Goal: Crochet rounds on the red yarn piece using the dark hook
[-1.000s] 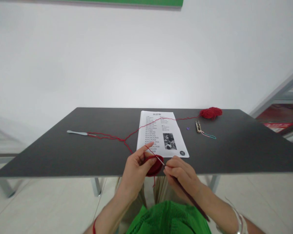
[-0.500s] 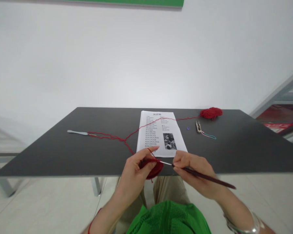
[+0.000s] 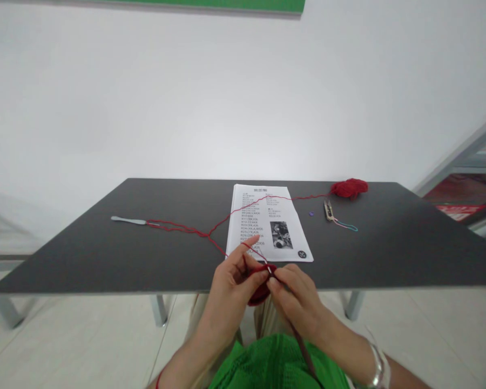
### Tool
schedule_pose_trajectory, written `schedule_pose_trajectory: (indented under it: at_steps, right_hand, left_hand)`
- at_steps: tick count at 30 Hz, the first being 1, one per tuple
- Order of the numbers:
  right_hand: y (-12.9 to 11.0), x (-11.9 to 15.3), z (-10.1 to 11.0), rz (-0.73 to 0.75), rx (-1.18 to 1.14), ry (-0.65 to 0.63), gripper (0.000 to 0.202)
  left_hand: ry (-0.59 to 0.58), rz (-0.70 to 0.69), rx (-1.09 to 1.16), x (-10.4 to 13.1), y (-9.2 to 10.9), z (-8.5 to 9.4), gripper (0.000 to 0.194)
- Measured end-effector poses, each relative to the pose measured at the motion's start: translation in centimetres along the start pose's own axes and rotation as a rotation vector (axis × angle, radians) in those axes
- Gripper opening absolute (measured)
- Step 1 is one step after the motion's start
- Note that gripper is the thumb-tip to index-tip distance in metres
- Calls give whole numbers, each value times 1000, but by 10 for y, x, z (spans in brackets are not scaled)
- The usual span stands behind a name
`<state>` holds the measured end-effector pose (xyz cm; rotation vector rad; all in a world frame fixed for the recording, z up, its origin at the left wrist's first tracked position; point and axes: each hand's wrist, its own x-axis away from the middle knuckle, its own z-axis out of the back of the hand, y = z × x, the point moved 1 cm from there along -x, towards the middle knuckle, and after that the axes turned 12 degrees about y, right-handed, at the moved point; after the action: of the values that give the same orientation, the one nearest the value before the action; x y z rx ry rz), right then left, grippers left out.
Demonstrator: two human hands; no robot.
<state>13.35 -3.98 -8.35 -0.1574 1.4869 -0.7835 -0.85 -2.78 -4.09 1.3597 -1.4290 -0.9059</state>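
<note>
My left hand (image 3: 230,286) pinches a round red crocheted piece (image 3: 260,294) at the table's front edge, its index finger raised with red yarn (image 3: 253,249) passing over it. Close beside it, my right hand (image 3: 297,297) is closed on a crochet hook with a dark brown handle (image 3: 303,351), which slants down toward my green top. The hook's metal tip meets the upper edge of the red piece, and the fingers of both hands nearly touch there. Part of the piece is hidden behind my fingers.
Printed sheets (image 3: 263,219) lie on the dark table (image 3: 178,259), crossed by yarn from a red ball (image 3: 349,188). Small snips (image 3: 328,210) with a blue-pink cord and a purple bit (image 3: 311,214) are at right. A pale-handled tool (image 3: 128,220) with yarn lies at left.
My right hand has moved left, up against the red piece. The hook has swung from pointing sideways to a steeper slant. My left hand has shifted slightly right.
</note>
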Motion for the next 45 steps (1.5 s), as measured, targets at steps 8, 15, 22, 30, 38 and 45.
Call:
schedule_pose_trajectory:
  at_steps: [8,15,22,30,38,45]
  right_hand:
    - [8,-20,10,-264,-441,-65,3]
    - [2,-46,36,-380,-419,-192,15]
    - [7,-64,44,-554,-534,-335,14]
    - [6,-33,10,-953,-864,-74,22]
    - [10,-25,14,-632,-702,-26,16]
    - [4,-34,25,-559,-589,-118,14]
  left_hand:
    - [-79,271,195,-10,11,9,51]
    - [-214,306,114,-16,18,13,45]
    - [-321,346,-2,-18,22,18,41]
    - [-91,32,-19,-13,13,8,39]
    - [-93,56,-16,-6,8,7,35]
    - [-53,-13,-49,-4,13,8,38]
